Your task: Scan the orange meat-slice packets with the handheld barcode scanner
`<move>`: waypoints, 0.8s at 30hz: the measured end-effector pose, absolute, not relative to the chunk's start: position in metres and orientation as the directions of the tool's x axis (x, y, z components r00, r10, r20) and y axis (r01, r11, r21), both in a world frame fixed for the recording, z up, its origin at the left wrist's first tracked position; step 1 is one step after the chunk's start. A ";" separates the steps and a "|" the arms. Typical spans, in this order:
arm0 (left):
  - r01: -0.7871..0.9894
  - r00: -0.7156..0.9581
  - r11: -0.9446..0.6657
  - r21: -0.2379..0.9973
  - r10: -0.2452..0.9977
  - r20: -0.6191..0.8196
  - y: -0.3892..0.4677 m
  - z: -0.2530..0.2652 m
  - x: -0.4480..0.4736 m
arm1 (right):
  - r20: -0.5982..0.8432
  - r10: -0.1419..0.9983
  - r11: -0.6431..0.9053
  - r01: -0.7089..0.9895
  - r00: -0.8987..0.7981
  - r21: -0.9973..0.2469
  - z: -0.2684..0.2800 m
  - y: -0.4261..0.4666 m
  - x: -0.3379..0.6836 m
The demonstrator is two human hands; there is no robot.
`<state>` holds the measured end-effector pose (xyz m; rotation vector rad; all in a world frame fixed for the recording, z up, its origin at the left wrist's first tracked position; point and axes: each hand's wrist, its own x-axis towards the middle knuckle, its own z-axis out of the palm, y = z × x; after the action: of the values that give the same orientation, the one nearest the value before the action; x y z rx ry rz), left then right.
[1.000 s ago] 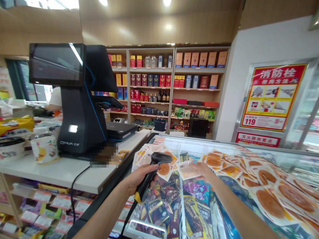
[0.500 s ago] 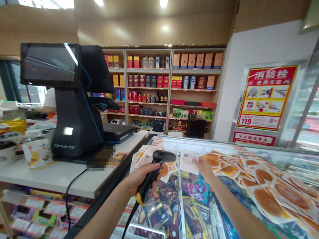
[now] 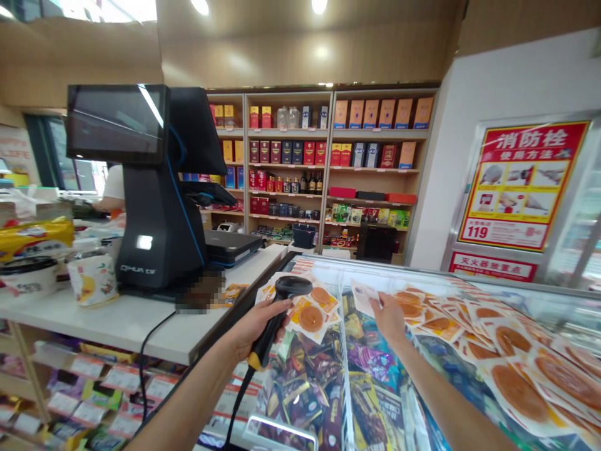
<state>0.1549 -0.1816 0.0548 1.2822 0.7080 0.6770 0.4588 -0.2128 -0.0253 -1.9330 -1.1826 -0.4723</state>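
Observation:
My left hand [image 3: 257,326] is wrapped around the handle of a black barcode scanner [image 3: 292,285] with a yellow base, its cable running down. In my right hand [image 3: 389,318], a flat packet [image 3: 364,297] is pinched by one edge, its whitish back turned toward me and tilted. Just right of the scanner head lie packets with round orange-brown pieces [image 3: 310,318] on the glass top of a chest freezer. A larger spread of the same packets [image 3: 514,382] covers the glass on the right, beyond my right wrist.
Colourful bagged goods [image 3: 305,394] show through the freezer glass. To the left, a black cash-register terminal [image 3: 157,232] stands on a white counter [image 3: 164,335], beside a printed paper cup [image 3: 92,280]. A person's sleeve [image 3: 114,185] is partly visible behind. Boxed goods fill the shelves [image 3: 286,133].
The scanner has moved left and away from the packet, uncovering more of the packets beside it. The packet in my right hand has tilted. My view has turned slightly left.

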 end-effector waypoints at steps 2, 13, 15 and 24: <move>-0.033 0.554 0.151 0.988 0.825 -0.108 -0.176 0.052 0.140 | 0.692 0.589 -0.184 0.904 0.416 -0.387 -0.029 -0.209 0.443; 0.010 0.401 0.189 0.982 0.899 -0.177 -0.178 0.060 0.087 | 0.611 0.785 0.272 0.941 -0.098 -0.199 -0.047 -0.207 0.315; 0.020 0.401 0.189 0.982 0.898 -0.181 -0.179 0.058 0.087 | 0.584 0.803 0.288 0.933 -0.114 -0.214 -0.047 -0.210 0.311; 0.058 0.324 0.241 0.969 0.913 -0.247 -0.173 0.037 0.098 | 0.582 0.784 -0.127 0.974 0.215 -0.189 -0.010 -0.227 0.437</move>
<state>0.0978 -0.1727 0.0372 1.1771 1.0815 0.7767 0.4374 -0.2273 -0.0097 -1.9659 -1.6198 -0.4677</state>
